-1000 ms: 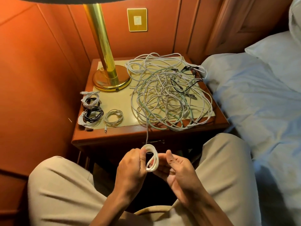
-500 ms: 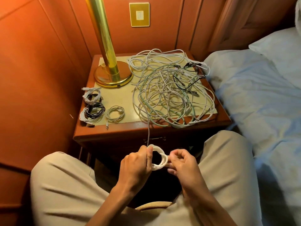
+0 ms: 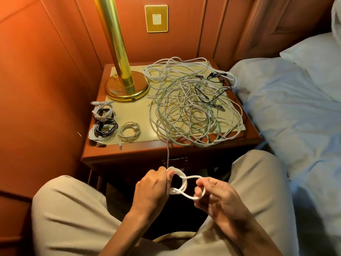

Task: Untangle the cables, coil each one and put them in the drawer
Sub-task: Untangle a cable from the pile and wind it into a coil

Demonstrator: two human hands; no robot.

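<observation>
A big tangle of white, green and black cables (image 3: 193,106) covers the right half of the nightstand top (image 3: 132,115). One white cable (image 3: 181,179) runs from it over the front edge down to my hands, above my lap. My left hand (image 3: 153,189) grips the small coil of that cable. My right hand (image 3: 215,193) pinches a loop of the same cable, drawn out to the right of the coil. Several finished coils, white and black (image 3: 105,124), lie at the top's left front, a white coil (image 3: 129,131) beside them. The drawer front (image 3: 175,159) sits shut under the top.
A brass lamp (image 3: 125,84) stands at the back left of the nightstand. Orange wood panelling with a brass switch plate (image 3: 156,18) closes off the left and back. A bed with pale sheets (image 3: 295,117) and a pillow borders the right side. My knees flank the hands.
My right hand has moved right, drawing a new loop out from the coil. The left hand keeps its grip on the coil. The camera has tilted slightly.
</observation>
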